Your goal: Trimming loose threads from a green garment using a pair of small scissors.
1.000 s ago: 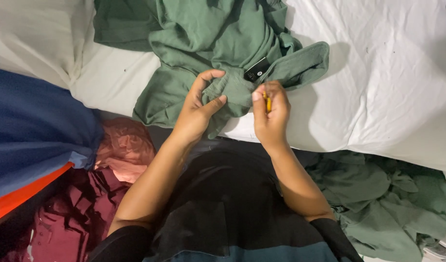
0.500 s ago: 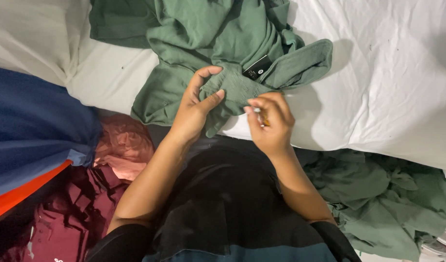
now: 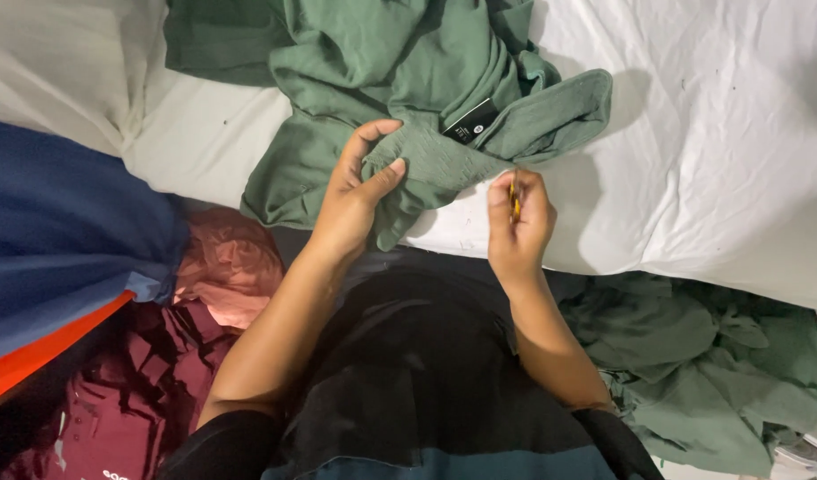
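A green garment [image 3: 399, 80] with a black neck label lies crumpled on a white sheet [image 3: 710, 151]. My left hand [image 3: 355, 191] pinches a fold of the green cloth near its lower edge. My right hand [image 3: 519, 222] is just right of that fold, fingers closed on a small yellow tool [image 3: 513, 200]; the tool's tip is hidden by my fingers. The right hand is a little apart from the cloth.
A blue and orange cloth [image 3: 62, 249] lies at the left. Pink fabric [image 3: 231, 267] and maroon garments [image 3: 124, 409] are heaped below it. More green garments [image 3: 719, 364] are piled at the lower right. My dark top fills the bottom middle.
My right hand has drawn back to the right and slightly down, away from the fold. My left hand keeps its pinch on the green cloth.
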